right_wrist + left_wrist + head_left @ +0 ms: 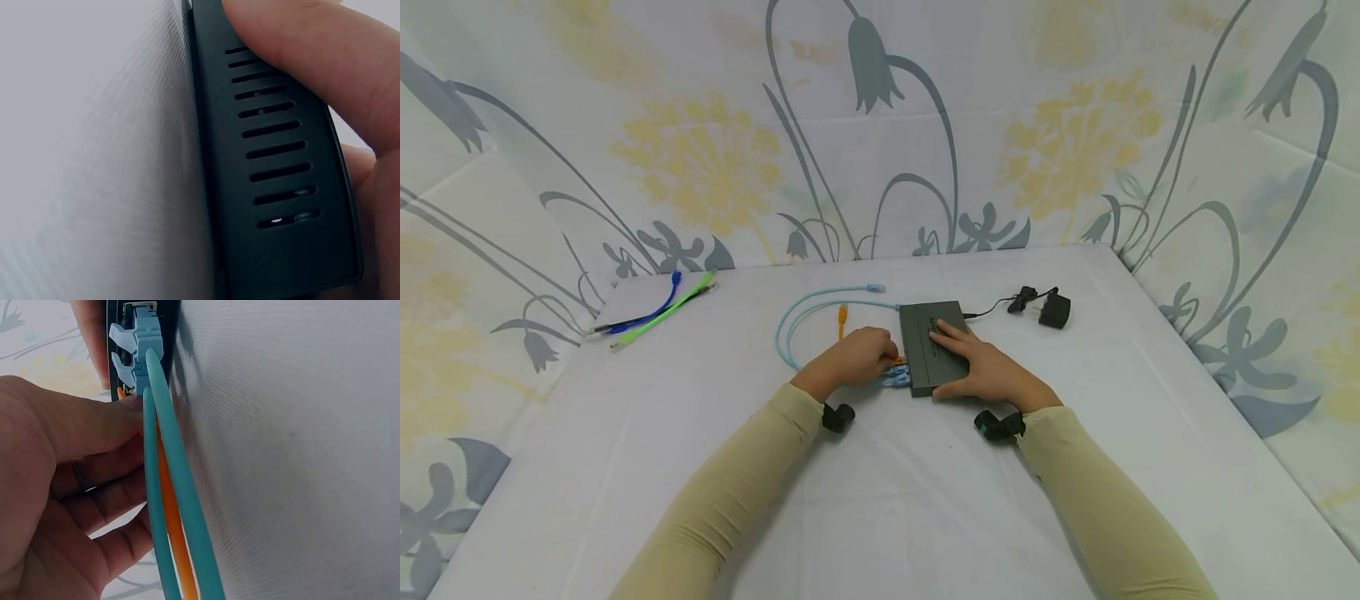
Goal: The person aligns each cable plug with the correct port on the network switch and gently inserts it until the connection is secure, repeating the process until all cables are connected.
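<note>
A dark grey network switch [925,354] lies flat on the white cloth. My left hand [857,354], at its left side, pinches the orange network cable [173,515] between thumb and fingers, right at the row of ports. The orange plug is mostly hidden by the thumb in the left wrist view. Two light blue plugs [149,347] sit in ports beside it, their light blue cables [181,462] running next to the orange one. With fingers spread, my right hand [992,371] rests on the switch's top; its thumb [281,37] presses by the slotted near side.
A black power adapter [1055,308] lies right of the switch, its cord bundled and plugged into it. Blue, green and black cables [658,317] lie at the far left. A loose light blue plug [876,288] and an orange plug [842,314] lie behind my left hand.
</note>
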A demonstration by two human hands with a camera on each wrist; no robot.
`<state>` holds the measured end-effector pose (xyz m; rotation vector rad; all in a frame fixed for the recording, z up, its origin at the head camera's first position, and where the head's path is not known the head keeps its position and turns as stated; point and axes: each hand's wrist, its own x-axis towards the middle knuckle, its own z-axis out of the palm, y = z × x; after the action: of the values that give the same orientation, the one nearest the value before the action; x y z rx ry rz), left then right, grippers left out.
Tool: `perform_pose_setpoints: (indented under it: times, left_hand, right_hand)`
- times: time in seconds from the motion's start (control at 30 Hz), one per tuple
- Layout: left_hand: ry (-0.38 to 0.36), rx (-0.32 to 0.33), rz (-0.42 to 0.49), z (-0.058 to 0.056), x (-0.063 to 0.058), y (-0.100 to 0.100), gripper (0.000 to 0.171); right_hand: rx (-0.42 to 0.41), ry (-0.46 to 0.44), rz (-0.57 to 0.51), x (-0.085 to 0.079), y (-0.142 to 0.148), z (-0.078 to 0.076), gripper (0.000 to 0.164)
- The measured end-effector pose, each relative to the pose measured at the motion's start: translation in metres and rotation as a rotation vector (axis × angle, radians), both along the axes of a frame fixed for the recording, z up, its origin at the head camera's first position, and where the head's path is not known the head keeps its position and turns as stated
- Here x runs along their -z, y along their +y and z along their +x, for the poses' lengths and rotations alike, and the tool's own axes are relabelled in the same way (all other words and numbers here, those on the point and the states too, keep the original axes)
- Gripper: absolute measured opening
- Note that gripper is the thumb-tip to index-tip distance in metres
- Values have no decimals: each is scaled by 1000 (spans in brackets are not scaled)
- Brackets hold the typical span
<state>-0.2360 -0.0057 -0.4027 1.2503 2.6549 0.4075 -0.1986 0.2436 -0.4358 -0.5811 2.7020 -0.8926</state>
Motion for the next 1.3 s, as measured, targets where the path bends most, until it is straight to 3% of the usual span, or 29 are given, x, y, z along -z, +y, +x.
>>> perform_pose_setpoints:
  times: [1.0, 1.3]
  left_hand:
    - [-87, -49, -3, -5, 0, -2, 24]
    - [-105, -69, -11, -6, 6, -4, 25]
  right_hand:
    - [2, 6, 7, 2, -4, -1, 100]
    - [14, -1, 8, 4, 0, 0, 100]
